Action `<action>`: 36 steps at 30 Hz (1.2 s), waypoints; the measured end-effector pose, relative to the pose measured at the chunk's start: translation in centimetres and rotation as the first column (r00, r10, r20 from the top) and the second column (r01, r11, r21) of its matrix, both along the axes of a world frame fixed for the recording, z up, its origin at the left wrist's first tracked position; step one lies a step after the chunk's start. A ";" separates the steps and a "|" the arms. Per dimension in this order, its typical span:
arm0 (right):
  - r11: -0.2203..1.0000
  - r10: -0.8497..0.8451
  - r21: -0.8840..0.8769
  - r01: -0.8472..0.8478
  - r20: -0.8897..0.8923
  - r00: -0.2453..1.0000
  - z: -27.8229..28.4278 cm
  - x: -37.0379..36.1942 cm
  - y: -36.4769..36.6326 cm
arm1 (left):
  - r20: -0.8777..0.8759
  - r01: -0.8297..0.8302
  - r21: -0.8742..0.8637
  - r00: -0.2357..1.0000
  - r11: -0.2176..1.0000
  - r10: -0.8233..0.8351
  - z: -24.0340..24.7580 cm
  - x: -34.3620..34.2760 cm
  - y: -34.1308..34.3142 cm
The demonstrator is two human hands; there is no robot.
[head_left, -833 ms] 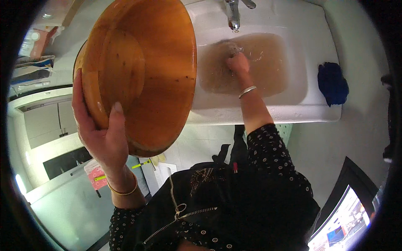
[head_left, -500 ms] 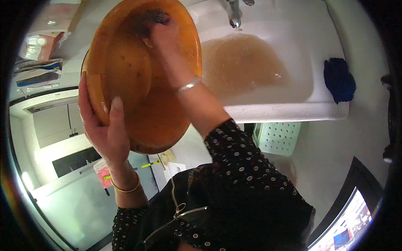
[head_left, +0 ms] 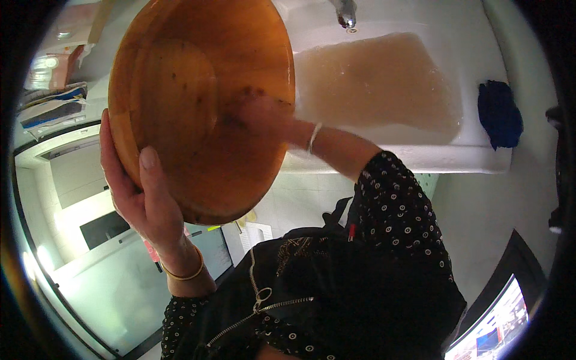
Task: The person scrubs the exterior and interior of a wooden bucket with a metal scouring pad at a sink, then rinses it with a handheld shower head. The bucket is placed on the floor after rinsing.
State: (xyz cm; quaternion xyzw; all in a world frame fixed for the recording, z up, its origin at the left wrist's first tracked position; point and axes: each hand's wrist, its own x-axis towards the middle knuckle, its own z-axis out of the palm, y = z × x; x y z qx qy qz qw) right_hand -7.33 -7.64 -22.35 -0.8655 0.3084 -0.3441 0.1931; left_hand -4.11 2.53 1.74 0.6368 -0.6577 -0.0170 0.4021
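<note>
A large round wooden basin [head_left: 180, 174] is held tilted, its hollow toward me. My left hand [head_left: 147, 198] grips its rim at the lower left, thumb inside and fingers round the outside. Inside the basin, my right hand [head_left: 267, 120] presses against the right part of the wall, smeared by motion. Dark bits show at its fingers, where the grey scouring pad seen a moment earlier is now mostly hidden. Small dark specks dot the wet wood.
A white sink [head_left: 384, 135] with brownish water [head_left: 378, 84] lies right of the basin, under a metal tap [head_left: 346, 15]. A dark blue cloth [head_left: 500, 114] hangs over the sink's right edge. Packages [head_left: 54, 72] stand at the far left. A lit screen [head_left: 492, 324] is at the lower right.
My right hand has moved from the basin's upper wall down to the lower right part, with the scouring pad. The basin has turned more toward me, and the brown water spreads wider.
</note>
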 end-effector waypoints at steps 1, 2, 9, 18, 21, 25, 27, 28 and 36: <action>0.993 -0.063 0.092 0.078 -0.155 0.986 -1.1 0.1 -2.4 | 0.008 -0.009 -0.009 1.000 1.000 0.009 0.0 -0.1 -0.1; 0.974 -0.204 0.092 0.208 -0.051 0.978 -1.6 0.6 -4.7 | -0.002 -0.010 0.002 1.000 1.000 0.010 0.0 -0.2 -0.1; 0.512 -0.678 0.856 0.065 0.357 0.643 7.3 9.3 -12.8 | 0.001 -0.084 0.043 0.996 0.996 0.085 0.4 -0.6 0.1; 0.947 0.170 0.057 -0.316 0.745 0.645 9.2 4.8 0.7 | 0.084 -0.049 -0.035 0.995 0.998 0.052 -1.3 -1.0 -0.2; 0.937 0.348 -0.171 -0.306 0.341 0.873 3.8 2.8 -0.4 | 0.119 -0.117 -0.031 0.986 0.993 0.120 -1.2 -0.9 -0.1; 0.956 0.173 -0.235 -0.177 -0.038 0.984 -2.8 1.5 -7.0 | 0.126 -0.169 -0.027 0.977 0.985 0.171 -1.2 -0.7 -0.2; 0.975 0.068 -0.204 -0.088 -0.103 0.992 -4.4 -0.4 -8.6 | 0.200 -0.091 -0.065 0.974 0.994 0.103 -1.0 -0.2 -0.9; 0.981 0.022 -0.190 -0.047 -0.133 0.991 -4.8 -2.0 -8.4 | 0.237 -0.050 -0.094 0.969 0.994 0.071 -1.0 0.0 -1.1; 0.818 -0.567 -0.224 0.530 -0.472 0.675 -8.9 -18.4 -4.4 | 0.389 -0.096 -0.096 0.913 0.991 0.126 -1.9 3.9 2.1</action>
